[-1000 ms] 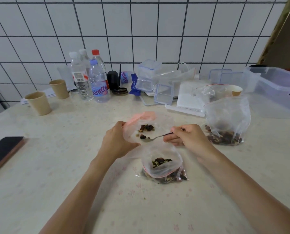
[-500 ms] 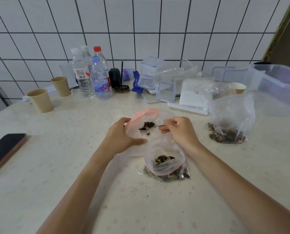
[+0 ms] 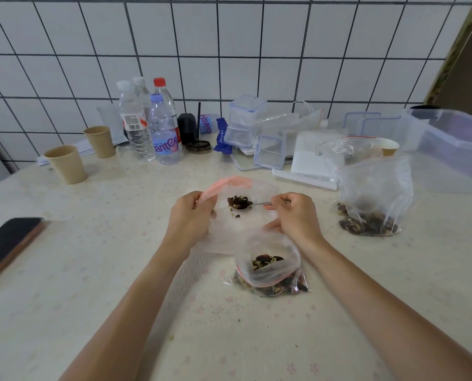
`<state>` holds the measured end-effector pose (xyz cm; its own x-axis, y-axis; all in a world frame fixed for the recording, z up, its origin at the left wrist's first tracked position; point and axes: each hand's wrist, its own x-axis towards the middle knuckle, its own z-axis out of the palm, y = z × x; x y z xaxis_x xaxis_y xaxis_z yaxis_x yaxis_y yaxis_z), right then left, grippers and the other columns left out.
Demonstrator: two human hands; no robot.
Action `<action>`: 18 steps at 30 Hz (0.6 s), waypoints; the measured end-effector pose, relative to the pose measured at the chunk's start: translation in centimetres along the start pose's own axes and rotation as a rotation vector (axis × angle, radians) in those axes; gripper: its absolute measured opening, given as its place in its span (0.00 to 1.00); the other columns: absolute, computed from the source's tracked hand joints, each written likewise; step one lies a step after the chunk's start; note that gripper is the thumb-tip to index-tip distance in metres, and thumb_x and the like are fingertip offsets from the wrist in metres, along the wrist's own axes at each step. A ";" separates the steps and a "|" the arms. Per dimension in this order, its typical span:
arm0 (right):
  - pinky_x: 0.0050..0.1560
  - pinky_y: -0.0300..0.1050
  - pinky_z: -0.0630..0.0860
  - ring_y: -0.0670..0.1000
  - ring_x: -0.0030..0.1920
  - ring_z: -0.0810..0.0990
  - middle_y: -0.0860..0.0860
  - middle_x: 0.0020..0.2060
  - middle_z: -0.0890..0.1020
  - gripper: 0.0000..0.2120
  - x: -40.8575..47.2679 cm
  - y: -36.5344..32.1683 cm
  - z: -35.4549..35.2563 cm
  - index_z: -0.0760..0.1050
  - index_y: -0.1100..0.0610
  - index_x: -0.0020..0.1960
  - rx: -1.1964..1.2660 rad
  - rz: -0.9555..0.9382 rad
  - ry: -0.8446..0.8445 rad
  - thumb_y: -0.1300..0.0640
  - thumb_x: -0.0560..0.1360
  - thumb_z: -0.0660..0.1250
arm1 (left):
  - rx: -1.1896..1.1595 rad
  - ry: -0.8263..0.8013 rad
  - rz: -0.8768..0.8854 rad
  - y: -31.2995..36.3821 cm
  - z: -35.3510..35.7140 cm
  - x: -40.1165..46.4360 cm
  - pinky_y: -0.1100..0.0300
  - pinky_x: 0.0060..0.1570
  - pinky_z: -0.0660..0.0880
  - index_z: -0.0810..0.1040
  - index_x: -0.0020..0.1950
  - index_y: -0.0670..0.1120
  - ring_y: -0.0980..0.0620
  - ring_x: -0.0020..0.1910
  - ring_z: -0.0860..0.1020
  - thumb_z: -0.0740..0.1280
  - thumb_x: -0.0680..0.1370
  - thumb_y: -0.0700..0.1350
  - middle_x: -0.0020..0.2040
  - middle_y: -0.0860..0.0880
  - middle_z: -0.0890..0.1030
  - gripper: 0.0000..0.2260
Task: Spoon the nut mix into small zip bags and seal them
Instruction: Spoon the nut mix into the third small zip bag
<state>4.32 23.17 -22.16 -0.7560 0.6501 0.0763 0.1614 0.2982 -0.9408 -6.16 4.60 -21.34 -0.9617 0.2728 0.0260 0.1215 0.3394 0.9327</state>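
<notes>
Pale cream surface (image 3: 97, 284) with a faint pink flower print fills pretty much the whole lower view, a few crumbs scattered on it. Closest in, a small zip bag (image 3: 269, 273) sits open on it with nut mix (image 3: 266, 260) already inside. Just behind that, the left hand (image 3: 189, 218) pinches the pink-striped rim of another small bag (image 3: 239, 209) and holds it up open, while the right hand (image 3: 295, 215) has its fingers curled round a metal spoon (image 3: 252, 204) whose loaded bowl is inside that bag's mouth; a couple of bits are loose below it. Off to the left edge lies a dark phone (image 3: 6, 243). To the right stands a bigger clear bag (image 3: 375, 193) with nuts at its bottom. Further back: two tan paper cups (image 3: 67, 164), a cluster of water bottles (image 3: 149, 125), stacked clear lidded containers (image 3: 245, 122), a white box (image 3: 311, 158) and a large clear tub (image 3: 454, 149). Behind it all, a white tiled wall (image 3: 229, 45) with dark grout, and a doorframe at far right.
</notes>
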 end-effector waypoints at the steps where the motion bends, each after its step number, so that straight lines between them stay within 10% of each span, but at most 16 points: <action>1: 0.34 0.48 0.80 0.54 0.28 0.86 0.46 0.48 0.88 0.09 0.0 0.2 0.0 0.79 0.57 0.50 -0.014 -0.026 -0.002 0.56 0.84 0.63 | -0.010 0.012 0.001 0.0 -0.1 0.0 0.68 0.18 0.67 0.81 0.43 0.49 0.63 0.20 0.73 0.64 0.82 0.50 0.28 0.60 0.80 0.11; 18: 0.22 0.38 0.71 0.47 0.22 0.77 0.49 0.43 0.89 0.06 -0.3 1.0 -1.5 0.82 0.57 0.55 0.150 -0.014 -0.053 0.57 0.83 0.67 | 0.063 0.058 0.133 -0.3 -0.3 -0.1 0.48 0.35 0.83 0.80 0.56 0.53 0.47 0.38 0.81 0.66 0.83 0.51 0.43 0.49 0.83 0.06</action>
<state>5.67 24.31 -22.67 -0.7905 0.6077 0.0764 0.0566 0.1967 -0.9788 -6.14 4.22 -21.54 -0.9483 0.2678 0.1704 0.2625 0.3597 0.8954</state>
